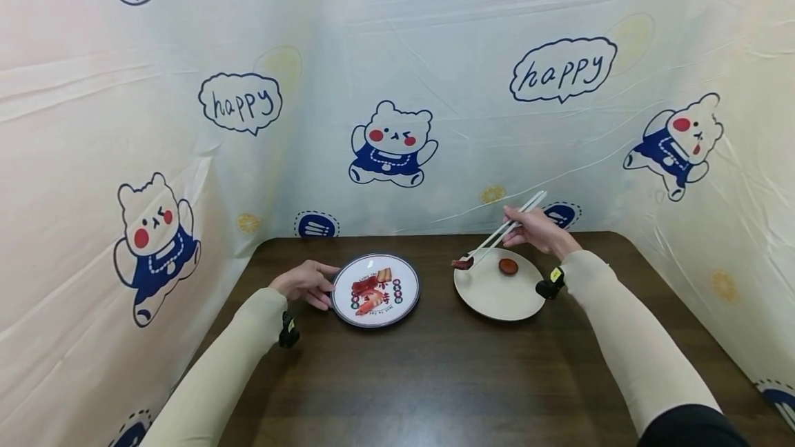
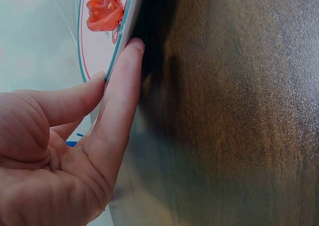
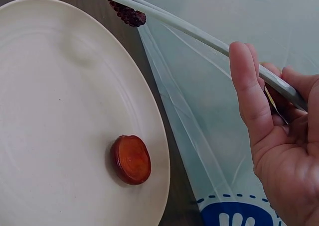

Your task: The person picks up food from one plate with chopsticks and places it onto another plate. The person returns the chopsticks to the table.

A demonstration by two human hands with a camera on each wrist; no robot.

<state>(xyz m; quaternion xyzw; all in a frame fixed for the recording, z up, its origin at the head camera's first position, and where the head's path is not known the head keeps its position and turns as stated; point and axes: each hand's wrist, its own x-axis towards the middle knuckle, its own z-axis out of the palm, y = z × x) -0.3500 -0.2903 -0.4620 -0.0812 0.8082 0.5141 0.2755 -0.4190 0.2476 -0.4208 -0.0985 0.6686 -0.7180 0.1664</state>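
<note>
My left hand (image 1: 306,284) pinches the near-left rim of a white plate with a dark blue-green edge (image 1: 344,288), thumb on top and a finger along the underside. Several red and orange food pieces (image 1: 370,295) lie on that plate. My right hand (image 1: 535,230) holds a pair of pale chopsticks (image 3: 192,33), their tips pointing down to the left. Between the tips is a dark red, sucker-covered piece like octopus tentacle (image 3: 128,12), raised over the left edge of a cream plate (image 1: 497,300). A round reddish-brown slice (image 3: 130,160) lies on the cream plate.
Both plates stand on a dark brown wooden table (image 1: 397,378), the printed one to the left. A pale curtain (image 1: 397,54) with bear drawings hangs close behind the table's far edge and along both sides.
</note>
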